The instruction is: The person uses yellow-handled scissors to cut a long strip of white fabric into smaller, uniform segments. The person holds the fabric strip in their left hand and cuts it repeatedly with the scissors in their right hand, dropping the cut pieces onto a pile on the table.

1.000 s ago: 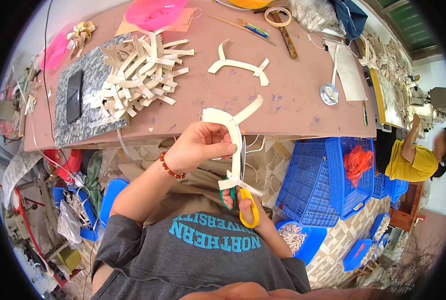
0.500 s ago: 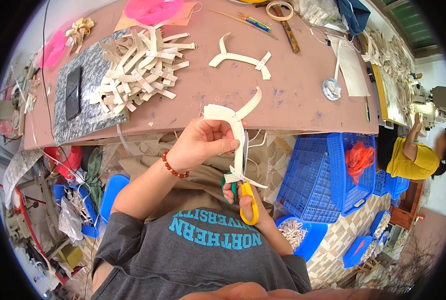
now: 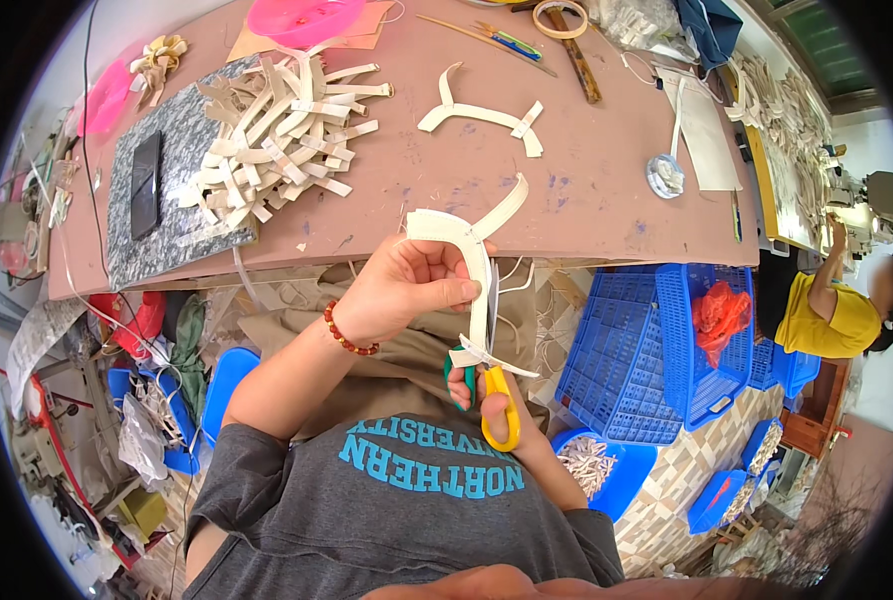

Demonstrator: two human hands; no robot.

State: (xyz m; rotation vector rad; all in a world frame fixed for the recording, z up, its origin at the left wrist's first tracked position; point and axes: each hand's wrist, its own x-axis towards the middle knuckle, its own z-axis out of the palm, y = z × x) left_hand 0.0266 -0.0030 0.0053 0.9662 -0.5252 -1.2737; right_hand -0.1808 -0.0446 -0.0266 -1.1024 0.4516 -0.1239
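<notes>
A cream-white curved strap piece with side branches is pinched between the thumb and fingers of my left hand, just off the table's front edge. Below it, my right hand grips scissors with one yellow and one green handle. Their blades point up and away from me, running along the right side of the strap piece, partly hidden behind it. A thin lower branch of the strap crosses in front near the scissors' pivot. A similar branched strap piece lies apart on the table.
A heap of cream straps covers part of a speckled stone slab, beside a black phone. Farther back lie a tape roll, a hammer and pens. Blue crates stand right; a person in yellow sits beyond.
My hands, the strap piece and the scissors stay almost in place, with only a slight shift of the scissors. The other person's arm has moved a little.
</notes>
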